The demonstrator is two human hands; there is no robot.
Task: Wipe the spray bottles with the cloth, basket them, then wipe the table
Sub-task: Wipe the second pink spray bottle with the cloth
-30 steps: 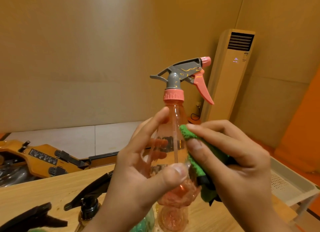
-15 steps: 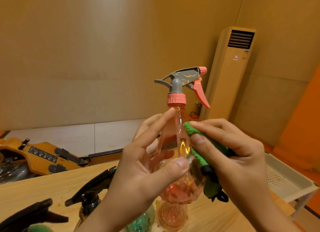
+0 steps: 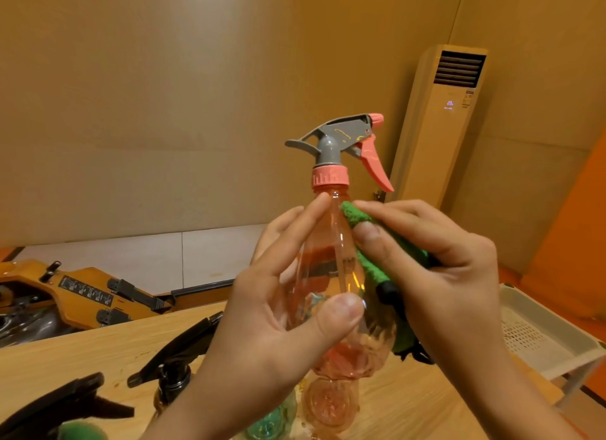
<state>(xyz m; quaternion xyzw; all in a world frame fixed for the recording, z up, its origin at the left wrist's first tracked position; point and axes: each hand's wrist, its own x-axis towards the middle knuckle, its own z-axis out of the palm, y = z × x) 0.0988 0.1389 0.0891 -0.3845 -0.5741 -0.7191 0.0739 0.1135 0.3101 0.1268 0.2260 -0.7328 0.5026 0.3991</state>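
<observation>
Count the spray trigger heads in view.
3. The grey-and-pink trigger head tops the pink bottle in the left hand; a black trigger head stands over the table left of it; a second black trigger head is at bottom left. Hands may hide more.

A tall floor-standing air conditioner [image 3: 439, 118] is seen above and to the right of the grip, set upright against the tan wall [image 3: 164, 95] that fills the space behind it. A dark louvred vent [image 3: 459, 68] is carried at its top, and a small lit display [image 3: 450, 104] is shown below that. A small dark fitting [image 3: 378, 195] is fixed beside its foot, just above the grip. An orange panel [image 3: 570, 226] is seen far right of the grip. Pale floor tiles [image 3: 147, 259] are laid to the left. A yellow machine [image 3: 75, 295] with black latches and an unreadable label is placed left of the grip and lower.
</observation>
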